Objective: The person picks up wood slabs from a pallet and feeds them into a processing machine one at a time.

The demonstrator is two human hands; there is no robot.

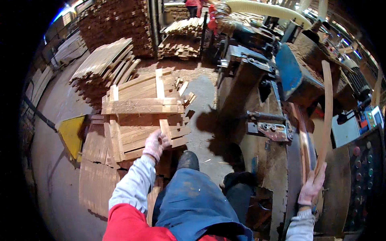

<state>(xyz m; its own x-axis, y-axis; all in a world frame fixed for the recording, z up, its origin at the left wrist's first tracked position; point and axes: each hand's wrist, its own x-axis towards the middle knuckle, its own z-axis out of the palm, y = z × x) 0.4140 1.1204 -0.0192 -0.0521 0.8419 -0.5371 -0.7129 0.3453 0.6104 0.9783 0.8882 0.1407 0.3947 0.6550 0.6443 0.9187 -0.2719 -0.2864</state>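
My right hand (313, 187), in a pale glove, is closed around the lower end of a long, slightly curved wooden strip (326, 108). That strip stands up and away from me beside the machine bed (277, 168). My left hand (156, 145), gloved too, is loosely open, with its fingers a little bent and nothing seen in them. It hovers over or touches the near right part of a pile of wooden slats (136, 132); which of the two, I cannot tell. Across the pile lie crosswise slats (140, 106).
A woodworking machine with a blue hood (290, 72) fills the right side, with a button panel (364, 176) near me. Stacked boards (102, 60) stand far left, beside a yellow metal piece (72, 136). Another person (194, 6) is at the back. Wood scraps lie on the floor.
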